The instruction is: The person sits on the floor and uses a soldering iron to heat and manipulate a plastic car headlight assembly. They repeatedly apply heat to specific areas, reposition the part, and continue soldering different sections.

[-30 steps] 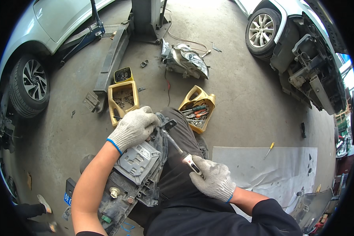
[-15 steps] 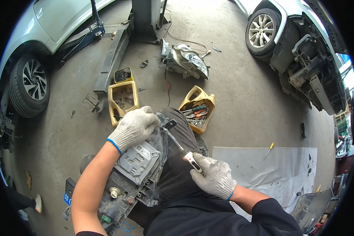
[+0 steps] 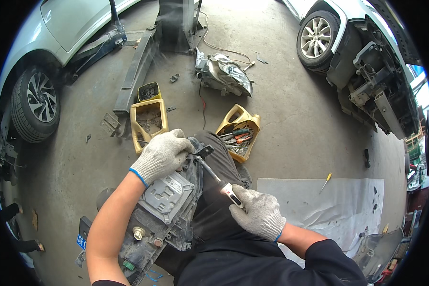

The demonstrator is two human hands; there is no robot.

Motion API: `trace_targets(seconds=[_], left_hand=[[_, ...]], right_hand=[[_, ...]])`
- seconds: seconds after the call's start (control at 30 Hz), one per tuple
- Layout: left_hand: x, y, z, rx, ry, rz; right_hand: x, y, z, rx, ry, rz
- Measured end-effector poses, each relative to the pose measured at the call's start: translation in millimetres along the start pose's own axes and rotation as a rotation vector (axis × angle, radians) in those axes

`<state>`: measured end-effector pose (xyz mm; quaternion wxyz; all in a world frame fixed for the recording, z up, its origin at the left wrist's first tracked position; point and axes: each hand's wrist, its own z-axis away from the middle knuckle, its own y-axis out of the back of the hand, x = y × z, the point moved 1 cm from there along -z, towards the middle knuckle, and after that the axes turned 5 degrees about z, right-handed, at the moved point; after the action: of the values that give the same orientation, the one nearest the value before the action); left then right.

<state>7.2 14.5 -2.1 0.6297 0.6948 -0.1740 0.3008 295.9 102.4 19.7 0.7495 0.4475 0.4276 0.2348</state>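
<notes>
A dirty dark headlight housing (image 3: 176,233) lies across my lap, back side up, with a grey square module (image 3: 167,198) on it. My left hand (image 3: 164,152), in a knitted white glove, is at the housing's upper edge. Its fingertips are pinched together beside a small black mounting tab (image 3: 205,151); what sits between them is too small to make out. In my gloved right hand (image 3: 257,209) is a soldering iron (image 3: 229,193) with a pale handle and a long metal shaft. Its tip meets the housing close to the tab and my left fingertips.
Beyond my knees stand cut-open yellow jugs, one with hand tools (image 3: 238,138), another holding debris (image 3: 149,119). Another headlight (image 3: 226,74) lies farther off near a lift post (image 3: 176,24). A white sheet (image 3: 319,205) and yellow screwdriver (image 3: 326,182) lie right. Cars flank both sides.
Both hands and the soldering iron stay nearly in place. Faint smoke now drifts across the upper left. At the lower left edge, another person's feet have shifted.
</notes>
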Motion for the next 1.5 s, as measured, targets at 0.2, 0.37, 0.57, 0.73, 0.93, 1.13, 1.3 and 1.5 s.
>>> trace_targets(seconds=[0.2, 0.37, 0.57, 0.73, 0.93, 1.13, 1.3, 1.5], left_hand=[[3, 1, -2, -0.005, 0.003, -0.001], [2, 0, -1, 0.015, -0.013, 0.012], [3, 0, 0, 0.063, 0.06, 0.013], [2, -3, 0, 0.103, 0.162, 0.017], [-3, -1, 2, 0.164, 0.15, 0.013], [0, 5, -1, 0.242, 0.227, 0.0], [25, 42, 39, 0.166, 0.485, -0.061], [54, 29, 97, 0.151, 0.645, -0.231]], right_hand=[[0, 2, 1, -0.003, -0.013, 0.016], [-1, 5, -1, -0.029, -0.029, 0.012], [-4, 13, -1, -0.033, -0.032, -0.062], [0, 23, 3, 0.037, -0.068, -0.267], [29, 18, -31, 0.293, -0.077, -0.414], [37, -5, -121, 0.223, -0.121, -0.752], [30, -12, -139, 0.192, -0.071, -0.663], [46, -29, -152, 0.211, 0.001, -0.777]])
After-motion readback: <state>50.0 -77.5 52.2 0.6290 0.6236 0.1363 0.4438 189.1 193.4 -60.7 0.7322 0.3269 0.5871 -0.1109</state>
